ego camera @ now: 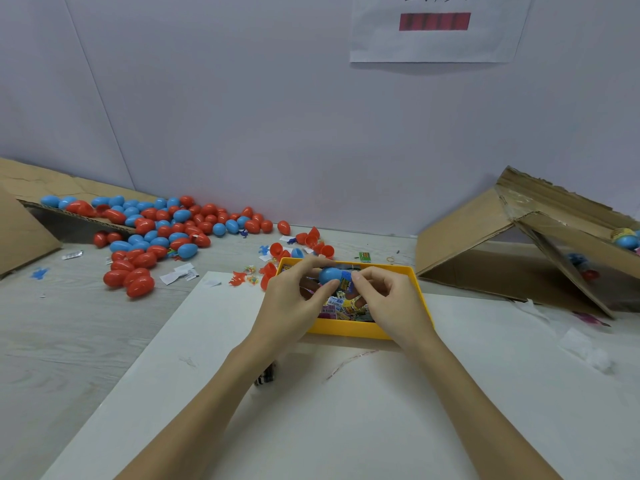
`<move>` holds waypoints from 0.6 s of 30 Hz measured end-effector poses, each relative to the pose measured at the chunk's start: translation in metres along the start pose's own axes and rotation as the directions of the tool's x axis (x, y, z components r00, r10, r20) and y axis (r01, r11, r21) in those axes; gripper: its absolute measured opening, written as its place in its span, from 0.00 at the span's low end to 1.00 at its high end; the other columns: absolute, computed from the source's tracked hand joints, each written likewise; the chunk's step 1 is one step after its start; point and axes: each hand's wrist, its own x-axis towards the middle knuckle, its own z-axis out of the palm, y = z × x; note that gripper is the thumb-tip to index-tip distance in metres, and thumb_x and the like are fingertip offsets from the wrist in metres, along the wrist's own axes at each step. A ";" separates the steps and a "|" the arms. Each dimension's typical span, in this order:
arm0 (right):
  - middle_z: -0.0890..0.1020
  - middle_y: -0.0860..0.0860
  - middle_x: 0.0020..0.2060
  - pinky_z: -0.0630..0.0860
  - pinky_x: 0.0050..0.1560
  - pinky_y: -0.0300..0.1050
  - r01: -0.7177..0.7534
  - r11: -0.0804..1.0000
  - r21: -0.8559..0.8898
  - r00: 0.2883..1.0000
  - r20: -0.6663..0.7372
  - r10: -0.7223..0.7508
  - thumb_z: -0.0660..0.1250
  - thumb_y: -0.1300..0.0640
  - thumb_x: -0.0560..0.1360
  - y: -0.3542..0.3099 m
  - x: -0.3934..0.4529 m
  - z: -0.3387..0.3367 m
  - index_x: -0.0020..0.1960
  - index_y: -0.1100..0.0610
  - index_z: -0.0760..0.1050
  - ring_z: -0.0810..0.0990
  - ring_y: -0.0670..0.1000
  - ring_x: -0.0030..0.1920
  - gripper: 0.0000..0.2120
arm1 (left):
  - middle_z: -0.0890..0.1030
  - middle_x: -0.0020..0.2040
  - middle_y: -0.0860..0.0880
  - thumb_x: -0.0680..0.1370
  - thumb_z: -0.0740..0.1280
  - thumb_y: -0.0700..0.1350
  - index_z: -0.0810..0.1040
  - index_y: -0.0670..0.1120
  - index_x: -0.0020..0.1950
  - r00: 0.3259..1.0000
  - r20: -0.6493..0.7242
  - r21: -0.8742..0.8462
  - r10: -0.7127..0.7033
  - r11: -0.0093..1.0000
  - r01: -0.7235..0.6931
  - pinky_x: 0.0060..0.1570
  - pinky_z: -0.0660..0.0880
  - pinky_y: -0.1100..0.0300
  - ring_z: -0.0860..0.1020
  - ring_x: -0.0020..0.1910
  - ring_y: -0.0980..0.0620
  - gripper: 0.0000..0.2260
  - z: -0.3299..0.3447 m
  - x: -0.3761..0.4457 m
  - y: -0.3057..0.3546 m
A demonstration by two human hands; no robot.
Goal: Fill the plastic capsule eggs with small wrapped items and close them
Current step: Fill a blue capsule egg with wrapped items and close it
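My left hand (pixel 294 299) grips a blue capsule egg half (pixel 329 274) above the yellow tray (pixel 349 329). My right hand (pixel 384 296) pinches a small wrapped item (pixel 347 284) with blue and yellow print at the open mouth of that half. The tray holds several more small wrapped items (pixel 341 306), partly hidden by both hands. A big pile of shut red and blue eggs (pixel 162 230) lies at the back left. Several open red egg halves (pixel 313 242) lie just behind the tray.
A tipped cardboard box (pixel 502 244) stands at the right with a blue egg (pixel 627 241) inside. Cardboard (pixel 24 233) lies at the far left under the egg pile. A white sheet (pixel 329 410) covers the near table. Small toys and paper scraps (pixel 180 273) lie scattered left of the tray.
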 end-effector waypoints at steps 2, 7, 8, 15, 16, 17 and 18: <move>0.86 0.48 0.43 0.84 0.51 0.49 0.000 1.000 0.006 1.000 0.006 0.000 0.65 0.51 0.83 -0.001 -0.001 0.000 0.55 0.55 0.83 0.85 0.49 0.45 0.11 | 0.83 0.53 0.56 0.78 0.73 0.46 0.78 0.51 0.66 1.000 0.014 -0.015 0.001 1.000 -0.001 0.45 0.76 0.73 0.80 0.49 0.65 0.17 0.000 0.000 0.001; 0.87 0.50 0.46 0.83 0.53 0.46 0.003 0.996 0.085 1.000 0.011 -0.004 0.70 0.52 0.80 -0.002 0.000 -0.002 0.56 0.57 0.83 0.86 0.49 0.47 0.09 | 0.83 0.53 0.55 0.76 0.75 0.45 0.79 0.46 0.61 1.000 0.007 -0.071 -0.011 0.997 0.011 0.49 0.79 0.68 0.82 0.49 0.61 0.15 -0.003 0.001 0.001; 0.87 0.50 0.47 0.83 0.52 0.43 0.002 0.995 0.099 1.000 0.007 -0.003 0.71 0.53 0.80 -0.002 0.001 -0.002 0.56 0.57 0.83 0.86 0.49 0.48 0.09 | 0.84 0.52 0.55 0.76 0.75 0.44 0.79 0.45 0.61 1.000 0.015 -0.074 -0.003 0.997 0.004 0.49 0.79 0.67 0.82 0.49 0.61 0.15 -0.003 0.001 0.001; 0.87 0.51 0.50 0.81 0.48 0.37 0.004 0.979 0.203 1.000 0.001 -0.004 0.73 0.59 0.78 -0.001 0.002 -0.005 0.57 0.57 0.82 0.87 0.47 0.50 0.09 | 0.83 0.53 0.56 0.75 0.76 0.40 0.79 0.46 0.60 0.999 0.041 -0.101 0.019 0.995 -0.015 0.50 0.78 0.69 0.82 0.51 0.62 0.15 -0.004 0.002 0.001; 0.87 0.51 0.50 0.81 0.48 0.36 0.004 0.976 0.216 1.000 0.000 -0.004 0.73 0.59 0.78 0.000 0.002 -0.005 0.57 0.57 0.82 0.87 0.47 0.50 0.09 | 0.82 0.53 0.57 0.74 0.76 0.39 0.78 0.46 0.59 0.999 0.043 -0.104 0.018 0.994 -0.013 0.50 0.78 0.70 0.82 0.51 0.62 0.15 -0.004 0.002 0.001; 0.87 0.51 0.50 0.81 0.47 0.36 0.005 0.975 0.224 1.000 0.000 -0.005 0.73 0.60 0.77 0.000 0.002 -0.005 0.57 0.57 0.82 0.87 0.47 0.50 0.08 | 0.82 0.53 0.57 0.74 0.77 0.39 0.78 0.46 0.59 0.999 0.046 -0.104 0.019 0.994 -0.014 0.50 0.78 0.70 0.82 0.51 0.62 0.16 -0.004 0.002 0.001; 0.87 0.51 0.50 0.81 0.47 0.36 0.007 0.974 0.227 1.000 0.001 -0.007 0.74 0.60 0.77 0.000 0.002 -0.005 0.57 0.57 0.82 0.87 0.46 0.50 0.08 | 0.82 0.53 0.57 0.74 0.77 0.39 0.78 0.46 0.59 0.999 0.050 -0.101 0.021 0.995 -0.016 0.51 0.78 0.70 0.82 0.51 0.62 0.16 -0.004 0.002 0.000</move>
